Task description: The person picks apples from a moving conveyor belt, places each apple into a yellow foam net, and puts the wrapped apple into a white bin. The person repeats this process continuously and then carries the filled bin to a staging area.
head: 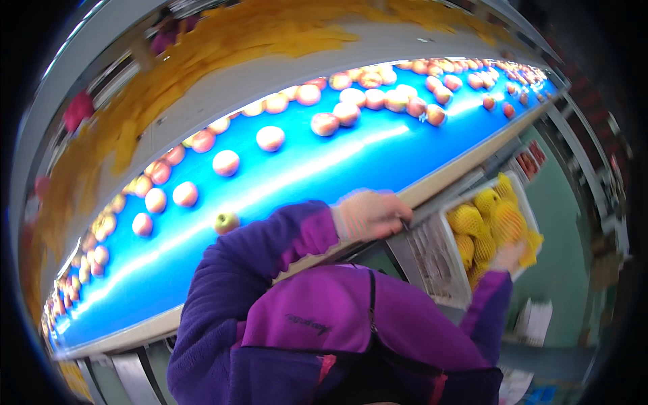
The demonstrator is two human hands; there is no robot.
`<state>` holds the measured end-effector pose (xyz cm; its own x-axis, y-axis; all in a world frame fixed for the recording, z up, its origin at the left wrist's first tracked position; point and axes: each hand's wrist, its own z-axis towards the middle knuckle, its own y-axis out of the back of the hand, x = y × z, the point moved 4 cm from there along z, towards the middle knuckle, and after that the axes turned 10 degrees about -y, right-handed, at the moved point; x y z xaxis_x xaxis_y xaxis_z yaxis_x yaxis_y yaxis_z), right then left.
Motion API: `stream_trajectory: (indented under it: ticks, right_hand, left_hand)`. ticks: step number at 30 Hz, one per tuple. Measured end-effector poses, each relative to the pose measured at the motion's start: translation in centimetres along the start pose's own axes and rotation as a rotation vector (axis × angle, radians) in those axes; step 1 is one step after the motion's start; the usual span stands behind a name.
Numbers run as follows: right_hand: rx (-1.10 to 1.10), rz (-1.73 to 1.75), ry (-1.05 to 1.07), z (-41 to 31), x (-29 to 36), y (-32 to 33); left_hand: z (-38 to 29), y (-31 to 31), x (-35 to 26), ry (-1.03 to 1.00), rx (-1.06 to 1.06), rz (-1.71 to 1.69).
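Observation:
My left hand (372,215) is at the near rim of a blue conveyor belt (304,172), fingers curled down towards a small dark item at the rim. Blur hides whether it grips anything. Out to the right, my right hand (508,257) holds a fruit in a yellow foam net (510,223) over the near right side of a white box (526,207). Several more fruits in yellow foam nets (463,220) fill that box. Across the belt lie many red-and-yellow apples (271,138), most along its far side. One greenish apple (226,221) rests beside my left sleeve.
Yellow foam nets (283,38) are heaped on a grey ledge beyond the belt. A beige rim (440,177) borders the belt's near side. Left of the fruits, a clear plastic-looking tray or liner (433,253) adjoins the box. A white carton (534,321) stands on the green floor.

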<state>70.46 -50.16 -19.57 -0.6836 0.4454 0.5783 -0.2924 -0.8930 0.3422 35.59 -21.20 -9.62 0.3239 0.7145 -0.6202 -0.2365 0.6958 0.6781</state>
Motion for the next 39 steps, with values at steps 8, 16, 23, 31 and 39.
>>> stream_trajectory:
  ticks: [8, 16, 23, 31, 39]
  right_hand:
    - [0.791, -0.766, -0.312, 2.5, -13.7, 1.6]
    - [0.506, -0.247, -0.284, 4.4, 1.8, -1.4]
    - [0.666, 0.409, -0.124, 1.1, 12.3, -5.1]
    - [0.875, 0.763, -0.045, -1.5, 29.4, -8.4]
    - [1.271, 1.263, -0.229, -7.4, 41.1, -11.7]
  left_hand:
    - [-15.7, 19.4, 3.9, 0.379, -0.764, 0.382]
    - [-16.0, 39.5, 7.3, 0.476, -0.845, 1.821]
    - [-17.2, 47.3, 12.0, 0.455, -1.145, 1.187]
    - [-16.4, 36.8, 1.8, -0.313, -1.225, 0.625]
    - [-5.9, 9.8, -4.6, 0.204, -0.497, 0.04]
